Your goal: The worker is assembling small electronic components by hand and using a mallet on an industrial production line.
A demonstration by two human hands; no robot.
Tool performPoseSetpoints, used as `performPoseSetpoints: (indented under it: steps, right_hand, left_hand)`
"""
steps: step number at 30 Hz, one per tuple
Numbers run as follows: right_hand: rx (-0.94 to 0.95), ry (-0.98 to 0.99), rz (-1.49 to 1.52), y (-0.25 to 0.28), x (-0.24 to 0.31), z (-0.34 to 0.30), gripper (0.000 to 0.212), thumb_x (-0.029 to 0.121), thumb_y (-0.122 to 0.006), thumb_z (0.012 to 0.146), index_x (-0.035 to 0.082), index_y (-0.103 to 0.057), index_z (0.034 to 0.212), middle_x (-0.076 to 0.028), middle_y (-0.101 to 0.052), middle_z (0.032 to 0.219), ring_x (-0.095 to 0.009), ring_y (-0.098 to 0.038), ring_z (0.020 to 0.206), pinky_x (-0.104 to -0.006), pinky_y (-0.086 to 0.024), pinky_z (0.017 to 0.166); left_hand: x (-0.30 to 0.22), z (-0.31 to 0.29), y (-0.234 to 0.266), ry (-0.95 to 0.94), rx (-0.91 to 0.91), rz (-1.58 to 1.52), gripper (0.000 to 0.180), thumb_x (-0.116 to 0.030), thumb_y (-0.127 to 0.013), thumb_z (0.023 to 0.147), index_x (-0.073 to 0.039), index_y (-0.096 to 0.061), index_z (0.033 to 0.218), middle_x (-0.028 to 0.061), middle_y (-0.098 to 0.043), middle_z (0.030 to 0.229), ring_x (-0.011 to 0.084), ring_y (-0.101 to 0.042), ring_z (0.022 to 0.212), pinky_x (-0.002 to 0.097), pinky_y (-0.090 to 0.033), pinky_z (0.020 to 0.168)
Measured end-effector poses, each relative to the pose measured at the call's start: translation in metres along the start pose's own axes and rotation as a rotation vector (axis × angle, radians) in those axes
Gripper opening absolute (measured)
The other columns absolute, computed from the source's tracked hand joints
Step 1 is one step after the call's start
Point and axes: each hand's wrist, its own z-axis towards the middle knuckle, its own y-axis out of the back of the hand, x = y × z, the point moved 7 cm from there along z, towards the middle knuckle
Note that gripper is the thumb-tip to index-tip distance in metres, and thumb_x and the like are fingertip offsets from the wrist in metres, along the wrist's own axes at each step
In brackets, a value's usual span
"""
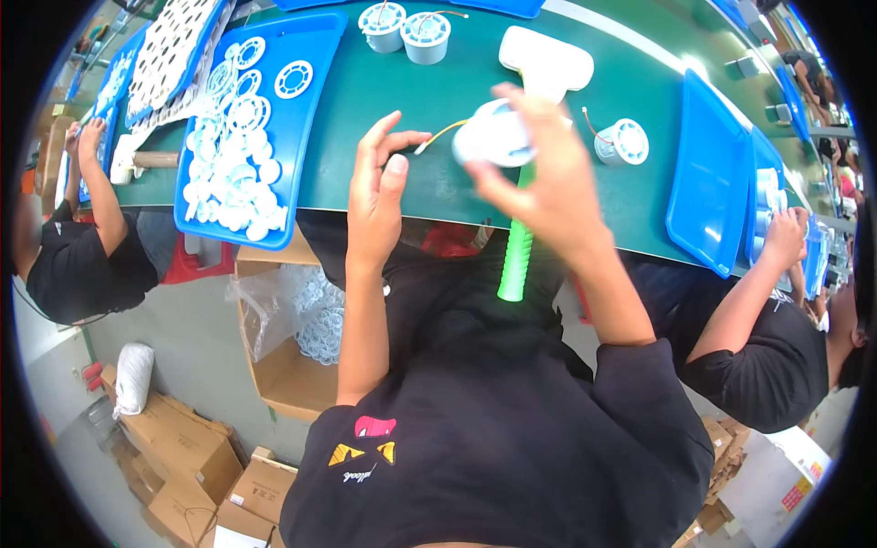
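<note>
My right hand (548, 173), blurred by motion, is closed around a white round plastic housing (493, 135) above the table. A thin yellow-red cable with a small white plug (422, 149) trails from it to the left. My left hand (376, 187) is raised beside that plug with its fingers apart, and I see nothing in it. Under my right hand lies a mallet with a white head (548, 62) and a green ribbed handle (516, 263) that sticks out past the table edge. Part of the mallet is hidden by my hand.
Similar housings with cables stand at the back (427, 38) and at the right (623, 142). A blue tray (315, 68) of white rings and caps is at the left, another blue tray (708, 183) at the right. Below is an open carton (274, 379). Co-workers sit on both sides.
</note>
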Motion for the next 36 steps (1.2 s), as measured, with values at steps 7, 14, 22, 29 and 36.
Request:
performPoseSetpoints:
  steps: [7,14,22,29,36]
  right_hand:
    - [-0.131,-0.043,-0.6,0.084,-0.077,-0.026,0.066,0.038,-0.092,0.078,0.005,-0.066,0.128,-0.017,-0.07,0.117,-0.035,-0.066,0.114,-0.0476,-0.049,0.099]
    - [-0.18,-0.256,-0.592,0.093,-0.117,-0.033,0.066,0.043,-0.091,0.082,0.0,-0.066,0.126,-0.018,-0.074,0.111,-0.037,-0.073,0.096,-0.0437,-0.058,0.083]
    - [-0.54,-0.457,-0.956,0.223,-0.157,-0.078,0.067,0.046,-0.077,0.096,-0.002,-0.062,0.139,-0.025,-0.07,0.129,-0.043,-0.069,0.117,-0.049,-0.053,0.101]
    - [-0.099,-0.828,-1.159,0.213,-0.22,-0.114,0.078,0.058,-0.065,0.1,0.006,-0.05,0.155,-0.027,-0.061,0.144,-0.043,-0.059,0.131,-0.053,-0.048,0.109]
    - [-0.636,-0.322,-0.896,0.188,-0.118,-0.085,0.038,0.024,-0.074,0.099,-0.003,-0.068,0.125,-0.019,-0.067,0.132,-0.035,-0.06,0.126,-0.0474,-0.045,0.11]
  left_hand:
    - [0.0,0.001,-0.001,-0.099,0.011,0.365,0.048,-0.028,-0.06,0.107,-0.001,-0.056,0.146,0.0134,-0.072,0.129,0.0236,-0.061,0.127,0.04,-0.042,0.115]
    - [-0.013,0.0,-0.007,-0.166,0.01,0.494,0.044,-0.022,-0.073,0.099,-0.002,-0.063,0.137,0.012,-0.074,0.12,0.03,-0.063,0.121,0.0417,-0.048,0.108]
    - [-0.004,0.011,-0.002,-0.067,-0.065,0.392,0.058,-0.027,-0.076,0.098,-0.002,-0.055,0.146,0.0184,-0.06,0.143,0.0325,-0.054,0.136,0.043,-0.044,0.114]
    - [-0.001,0.068,-0.011,0.006,-0.147,0.494,0.09,-0.036,-0.082,0.092,0.002,-0.034,0.158,0.0253,-0.047,0.153,0.0373,-0.047,0.144,0.048,-0.04,0.118]
    - [0.007,0.129,-0.028,-0.066,-0.35,0.623,0.108,-0.036,-0.089,0.084,0.007,-0.024,0.159,0.0327,-0.043,0.144,0.0474,-0.046,0.136,0.052,-0.038,0.117]
